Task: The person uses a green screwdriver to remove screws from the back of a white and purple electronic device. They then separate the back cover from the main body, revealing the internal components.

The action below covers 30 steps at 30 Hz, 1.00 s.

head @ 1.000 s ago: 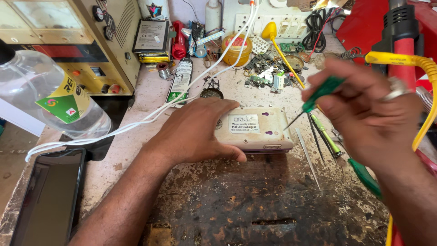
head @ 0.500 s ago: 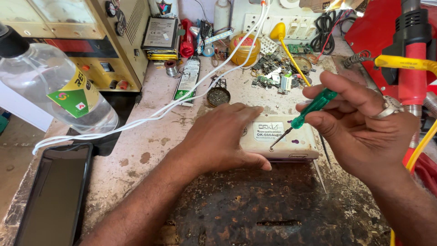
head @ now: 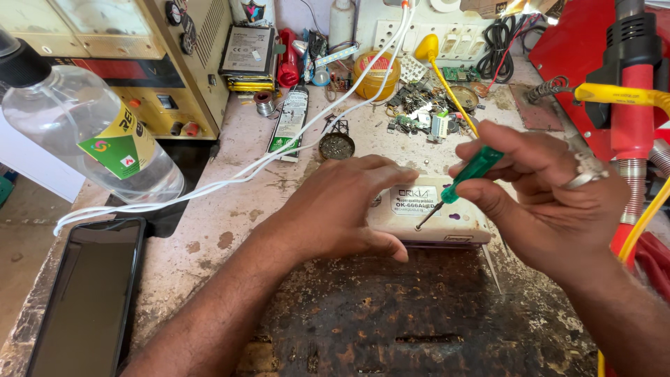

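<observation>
Stained workbench (head: 230, 230): dark phone (head: 87, 293), clear bottle (head: 84, 132), white cable (head: 230, 174), beige box (head: 447, 220), loose parts (head: 426, 115).

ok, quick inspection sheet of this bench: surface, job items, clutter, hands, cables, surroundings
Surface: worn, stained bench top; dark scorched mat at the front.
Job's things: flat beige device on the mat edge; green-handled screwdriver, tip on its top.
Clutter: clear bottle, dark phone, loose electronic parts, yellow tub.
Hands: left hand pressing the device down; right hand gripping the screwdriver.
Cables: white cable across the bench; yellow cable at right.
Surroundings: yellowish bench instrument at left; red hot-air tool at right.
</observation>
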{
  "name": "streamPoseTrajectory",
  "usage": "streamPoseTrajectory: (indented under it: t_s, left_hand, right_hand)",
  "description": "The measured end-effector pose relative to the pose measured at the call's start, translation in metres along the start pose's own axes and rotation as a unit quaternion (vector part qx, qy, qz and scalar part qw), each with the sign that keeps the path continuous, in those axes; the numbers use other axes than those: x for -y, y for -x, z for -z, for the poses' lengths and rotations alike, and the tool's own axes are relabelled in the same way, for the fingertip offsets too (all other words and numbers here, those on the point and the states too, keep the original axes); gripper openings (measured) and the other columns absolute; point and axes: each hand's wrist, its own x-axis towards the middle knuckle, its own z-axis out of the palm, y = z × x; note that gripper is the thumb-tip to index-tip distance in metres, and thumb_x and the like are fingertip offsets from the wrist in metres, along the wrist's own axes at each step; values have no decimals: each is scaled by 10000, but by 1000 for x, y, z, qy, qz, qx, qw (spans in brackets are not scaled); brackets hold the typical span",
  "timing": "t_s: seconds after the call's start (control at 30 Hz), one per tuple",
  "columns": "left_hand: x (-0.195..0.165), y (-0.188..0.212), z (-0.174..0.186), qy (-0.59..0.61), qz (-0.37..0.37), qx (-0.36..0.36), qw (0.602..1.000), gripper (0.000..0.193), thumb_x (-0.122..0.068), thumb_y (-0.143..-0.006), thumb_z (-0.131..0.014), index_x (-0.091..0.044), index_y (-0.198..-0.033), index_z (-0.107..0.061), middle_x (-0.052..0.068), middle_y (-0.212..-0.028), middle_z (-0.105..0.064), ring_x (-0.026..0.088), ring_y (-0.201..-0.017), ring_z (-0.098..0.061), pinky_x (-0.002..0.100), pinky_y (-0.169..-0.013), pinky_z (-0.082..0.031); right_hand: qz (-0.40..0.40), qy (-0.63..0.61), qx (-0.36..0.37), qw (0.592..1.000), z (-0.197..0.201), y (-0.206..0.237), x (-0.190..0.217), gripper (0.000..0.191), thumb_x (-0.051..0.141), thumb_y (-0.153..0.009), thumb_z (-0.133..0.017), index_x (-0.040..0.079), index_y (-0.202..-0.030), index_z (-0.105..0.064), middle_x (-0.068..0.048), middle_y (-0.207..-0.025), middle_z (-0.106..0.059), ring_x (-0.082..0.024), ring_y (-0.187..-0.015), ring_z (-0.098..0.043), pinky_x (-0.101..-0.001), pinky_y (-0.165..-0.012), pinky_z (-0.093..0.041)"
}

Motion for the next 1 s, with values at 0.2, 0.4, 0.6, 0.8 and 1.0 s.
streamPoseTrajectory:
  t_s: [0.2, 0.4, 0.6, 0.8, 1.0]
  left_hand:
    - [1, -1, -1, 1, -18, -16, 1000, 1040, -614, -558, -889, -171, -1435, -548, 64, -1393, -605, 275, -1292, -560, 509, -1089, -392]
    - [3, -1, -2, 15, -28, -18, 999, 1025, -595, -575, -887, -158, -1440, -551, 67, -1408, -607, 274, -1313, -559, 498, -1102, -405]
    - [7, -3, -3, 20, -29, 14, 999, 1050, -513, -601, -933, -162, -1480, -478, 101, -1464, -544, 293, -1357, -495, 530, -1146, -312]
    - [6, -3, 4, 72, 24, 43, 996, 1136, -432, -589, -947, -84, -1497, -359, 193, -1478, -510, 331, -1324, -496, 500, -1099, -389]
    - [1, -2, 9, 72, 28, 55, 996, 1034, -448, -582, -921, -116, -1441, -451, 129, -1406, -595, 288, -1277, -595, 457, -1091, -465]
  right_hand:
    - [21, 48, 12, 999, -2, -4, 1, 443, 21, -850, -799, -63, -1215, -563, -166, -1190, -581, -168, -1006, -699, -299, -821, -630]
    - [-37, 26, 17, 999, -4, -7, 6, 467, -10, -842, -822, -49, -1227, -561, -108, -1123, -668, -171, -1001, -732, -321, -873, -637]
    - [-16, -31, 70, 997, -8, -12, 17, 358, -16, -880, -718, -22, -1216, -594, -102, -1135, -643, -190, -1131, -704, -324, -972, -624]
    - [-40, -27, 12, 999, -7, -8, 18, 257, 2, -920, -766, -28, -1128, -618, -150, -1066, -723, -193, -1030, -753, -333, -913, -667]
    - [-44, -138, 90, 985, 6, -8, 3, 190, 69, -984, -749, -36, -1117, -664, -174, -1066, -775, -184, -975, -798, -333, -829, -703]
